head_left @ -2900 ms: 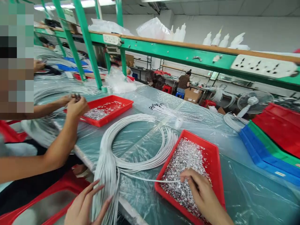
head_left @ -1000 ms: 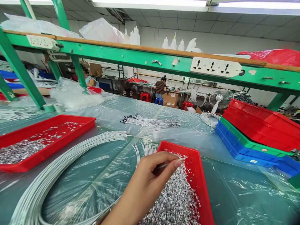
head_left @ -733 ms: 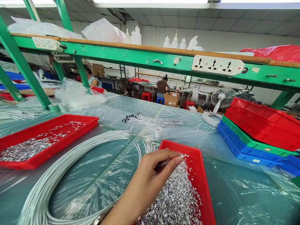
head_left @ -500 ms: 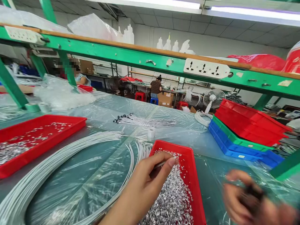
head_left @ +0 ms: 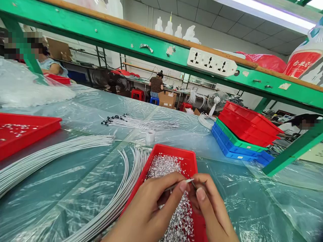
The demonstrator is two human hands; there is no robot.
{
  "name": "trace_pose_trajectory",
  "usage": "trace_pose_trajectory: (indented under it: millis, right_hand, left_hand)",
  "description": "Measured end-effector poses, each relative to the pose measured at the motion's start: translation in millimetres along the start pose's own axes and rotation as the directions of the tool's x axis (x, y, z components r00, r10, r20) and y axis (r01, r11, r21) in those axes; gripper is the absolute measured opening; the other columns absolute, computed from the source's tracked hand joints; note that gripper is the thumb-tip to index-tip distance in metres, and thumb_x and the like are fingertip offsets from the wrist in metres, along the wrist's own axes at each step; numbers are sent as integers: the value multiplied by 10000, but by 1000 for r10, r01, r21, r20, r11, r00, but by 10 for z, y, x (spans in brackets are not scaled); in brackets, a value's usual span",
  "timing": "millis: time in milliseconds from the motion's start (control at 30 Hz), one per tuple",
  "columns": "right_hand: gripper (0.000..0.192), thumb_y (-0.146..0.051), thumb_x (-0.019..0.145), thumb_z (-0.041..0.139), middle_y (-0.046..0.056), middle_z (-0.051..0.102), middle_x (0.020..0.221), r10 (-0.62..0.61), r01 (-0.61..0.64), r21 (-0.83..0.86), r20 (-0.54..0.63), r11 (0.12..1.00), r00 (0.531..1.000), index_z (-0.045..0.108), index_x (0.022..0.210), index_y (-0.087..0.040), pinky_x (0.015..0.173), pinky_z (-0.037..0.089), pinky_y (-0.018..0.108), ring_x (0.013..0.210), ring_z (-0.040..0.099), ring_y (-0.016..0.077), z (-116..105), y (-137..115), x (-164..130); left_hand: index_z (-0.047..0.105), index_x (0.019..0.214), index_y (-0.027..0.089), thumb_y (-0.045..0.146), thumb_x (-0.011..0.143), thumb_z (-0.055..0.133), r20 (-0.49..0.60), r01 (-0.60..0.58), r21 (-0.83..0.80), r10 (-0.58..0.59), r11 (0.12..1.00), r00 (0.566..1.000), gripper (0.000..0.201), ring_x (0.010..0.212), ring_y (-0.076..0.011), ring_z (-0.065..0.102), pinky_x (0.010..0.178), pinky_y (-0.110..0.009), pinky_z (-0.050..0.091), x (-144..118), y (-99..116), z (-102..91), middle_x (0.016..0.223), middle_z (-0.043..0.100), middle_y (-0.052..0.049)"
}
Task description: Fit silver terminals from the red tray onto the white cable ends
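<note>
Our left hand (head_left: pixel 153 201) is pinching a white wire (head_left: pixel 189 180) over the near tray (head_left: pixel 186 164). Our right hand (head_left: pixel 212 206) is sitting just beside it, its hold too hidden to tell.

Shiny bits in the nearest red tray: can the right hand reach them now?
Likely yes: the right hand is close beside them at the open red tray, and no lid covers the shiny bits.
</note>
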State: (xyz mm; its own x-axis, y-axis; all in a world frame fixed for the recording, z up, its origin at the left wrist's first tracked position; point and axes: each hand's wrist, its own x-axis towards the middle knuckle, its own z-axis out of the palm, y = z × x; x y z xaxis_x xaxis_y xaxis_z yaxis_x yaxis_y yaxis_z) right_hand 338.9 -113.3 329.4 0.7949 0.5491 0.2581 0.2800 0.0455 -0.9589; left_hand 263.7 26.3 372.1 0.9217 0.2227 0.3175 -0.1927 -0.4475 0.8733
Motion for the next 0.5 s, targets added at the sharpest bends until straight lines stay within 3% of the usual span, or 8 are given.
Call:
trace_pose_trajectory:
  millis: [233,400,500]
  right_hand:
    - [455,-648,961,514,86,607,975,-16,16,19,-17,1000,1000,614,1114,-232,785,528,334,937,589,269,16,48,-26]
    - [355,-599,1000,506,6,565,796,-30,22,106,75,994,997,592,1114,-275,680,479,253,717,554,183,-3,15,-17]
    - [274,-567,1021,500,-17,586,887,-26,9,169,97,986,995,552,1141,-326,688,435,222,742,533,153,16,1,-32]
  left_hand:
    - [623,753,202,358,975,371,27,-54,72,52,996,998,371,531,-131,509,496,-232,357,-4,-19,45,617,604,11]
    - [633,733,219,324,978,372,-11,-121,99,122,988,992,373,503,-132,547,489,-224,376,-10,6,31,598,624,18]
    - [626,770,224,332,993,356,-15,-110,101,112,989,994,366,537,-136,582,520,-229,390,-35,-2,42,630,641,23]
